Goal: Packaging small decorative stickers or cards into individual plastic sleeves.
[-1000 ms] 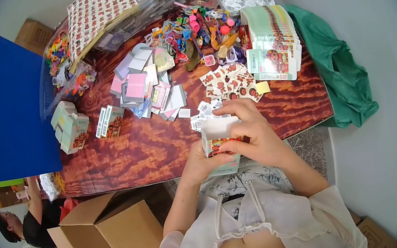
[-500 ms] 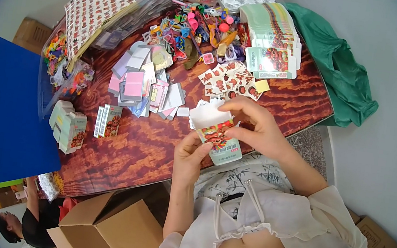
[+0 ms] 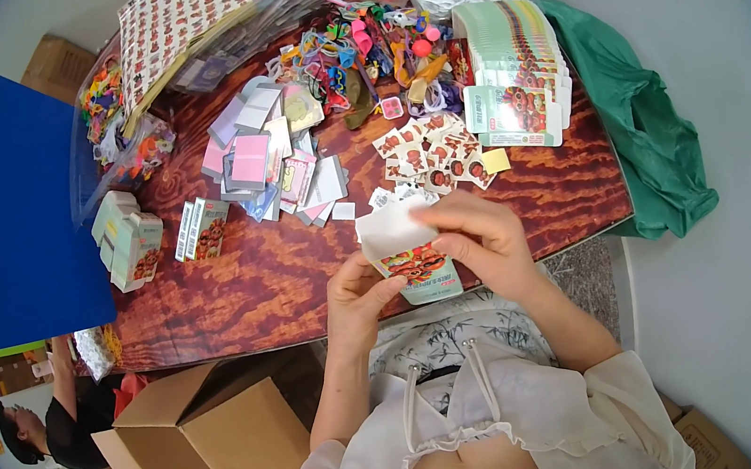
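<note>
A small printed carton (image 3: pixel 420 274), pale green with red cartoon figures, has its white inside showing at the upper end. My left hand (image 3: pixel 360 294) grips it from the lower left, thumb on the printed face. On its right side, my right hand (image 3: pixel 481 239) holds the edge with thumb and bent fingers around the white flap (image 3: pixel 393 227); the index fingertip is blurred. Just beyond lie small white packets (image 3: pixel 400 195) and a scatter of cartoon stickers (image 3: pixel 434 152) with a yellow square (image 3: pixel 496 161).
Flat cartons (image 3: pixel 512 63) are fanned at the far right. Colourful hair ties (image 3: pixel 361 52) and cards (image 3: pixel 263 153) lie mid-table. Finished-looking boxes (image 3: pixel 205 231) stand at left near a blue panel (image 3: pixel 17 216). An open cardboard box (image 3: pixel 245 436) stands below; another person (image 3: pixel 66 422) is at lower left.
The carton has tilted and its lower end has risen slightly. My right index finger has moved across the white flap; the left hand keeps its grip.
</note>
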`<state>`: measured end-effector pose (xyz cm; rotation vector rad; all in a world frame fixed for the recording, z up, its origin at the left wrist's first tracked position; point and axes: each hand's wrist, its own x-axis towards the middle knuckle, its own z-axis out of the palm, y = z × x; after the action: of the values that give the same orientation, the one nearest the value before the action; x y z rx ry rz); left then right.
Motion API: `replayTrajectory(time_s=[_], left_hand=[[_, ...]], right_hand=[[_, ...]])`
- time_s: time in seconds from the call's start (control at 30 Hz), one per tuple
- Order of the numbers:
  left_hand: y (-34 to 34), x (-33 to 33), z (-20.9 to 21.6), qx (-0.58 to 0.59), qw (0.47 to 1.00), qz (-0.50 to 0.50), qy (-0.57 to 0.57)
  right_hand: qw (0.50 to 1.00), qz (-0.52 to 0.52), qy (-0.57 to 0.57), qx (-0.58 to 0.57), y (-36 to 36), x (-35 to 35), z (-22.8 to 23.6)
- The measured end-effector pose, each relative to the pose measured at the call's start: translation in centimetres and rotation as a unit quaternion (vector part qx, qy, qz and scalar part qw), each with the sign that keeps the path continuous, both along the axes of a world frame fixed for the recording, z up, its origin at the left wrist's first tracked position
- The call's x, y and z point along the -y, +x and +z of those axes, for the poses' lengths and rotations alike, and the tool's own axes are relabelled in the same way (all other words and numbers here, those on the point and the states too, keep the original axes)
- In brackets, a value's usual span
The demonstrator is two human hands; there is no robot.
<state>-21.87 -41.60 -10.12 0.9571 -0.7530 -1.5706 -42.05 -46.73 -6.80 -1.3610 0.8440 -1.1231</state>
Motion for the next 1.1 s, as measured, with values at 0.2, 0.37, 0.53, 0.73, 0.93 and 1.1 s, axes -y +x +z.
replayTrajectory(time_s=[0.2,0.37,0.53,0.73,0.93,1.1], left_hand=[[0.0,-0.2,0.8,0.096,0.994,-0.04,-0.04],[-1.4,0.0,3.7,0.213,0.974,-0.023,-0.074],[-0.3,0.0,1.9,0.295,0.948,-0.076,-0.09],[1.0,0.0,2.2,0.178,0.979,-0.101,0.004],[0.7,-0.1,1.8,0.258,0.961,-0.075,-0.071],[0.0,-0.1,1.9,0.281,0.954,-0.037,-0.094]], right_hand=[[0.996,0.045,-0.02,-0.072,-0.2,-0.2,-1.2],[0.993,-0.034,0.054,0.101,1.2,-0.5,-1.4],[0.988,-0.06,0.043,0.134,1.1,-0.5,-2.4],[0.994,0.021,0.093,-0.058,0.3,-1.0,-2.0],[0.998,-0.006,0.064,-0.017,1.0,-0.2,-0.2],[0.995,0.067,-0.071,-0.005,0.0,0.5,-2.2]])
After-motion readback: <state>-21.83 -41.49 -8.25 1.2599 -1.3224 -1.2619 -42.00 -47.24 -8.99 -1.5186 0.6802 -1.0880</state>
